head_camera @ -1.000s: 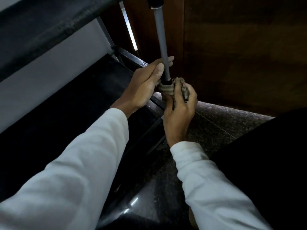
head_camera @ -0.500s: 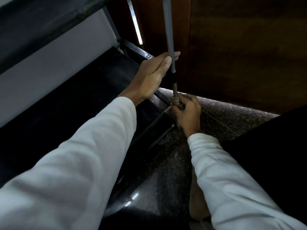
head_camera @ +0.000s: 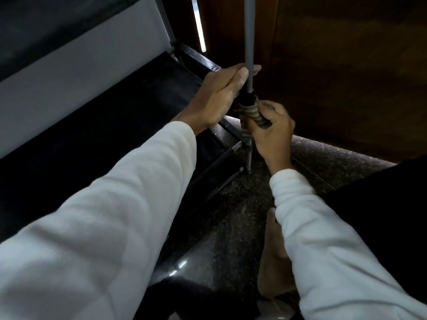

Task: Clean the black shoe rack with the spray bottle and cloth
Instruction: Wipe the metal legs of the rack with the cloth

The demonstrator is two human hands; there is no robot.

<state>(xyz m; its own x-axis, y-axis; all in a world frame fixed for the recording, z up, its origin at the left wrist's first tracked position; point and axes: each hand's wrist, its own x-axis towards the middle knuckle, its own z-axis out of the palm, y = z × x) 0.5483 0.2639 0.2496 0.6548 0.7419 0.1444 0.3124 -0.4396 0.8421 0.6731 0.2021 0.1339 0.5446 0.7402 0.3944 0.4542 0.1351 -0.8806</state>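
Two hands work at the grey upright post (head_camera: 249, 42) of the black shoe rack (head_camera: 115, 125). The left hand (head_camera: 217, 98) grips the post, while just below it the right hand (head_camera: 272, 130) squeezes a striped cloth (head_camera: 250, 113) wrapped around it, above the speckled floor (head_camera: 231, 215).

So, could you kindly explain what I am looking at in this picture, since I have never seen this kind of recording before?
There is no machine here. A person wears a camera on the head, so this single view looks forward and down at their own two arms in white sleeves. The left hand steadies the grey metal upright pole of the black shoe rack. The right hand grips a striped beige cloth wrapped around the pole lower down, at the corner joint, to wipe it. The rack stands on a dark speckled stone floor, beside a brown wooden panel. No spray bottle is visible in this view.
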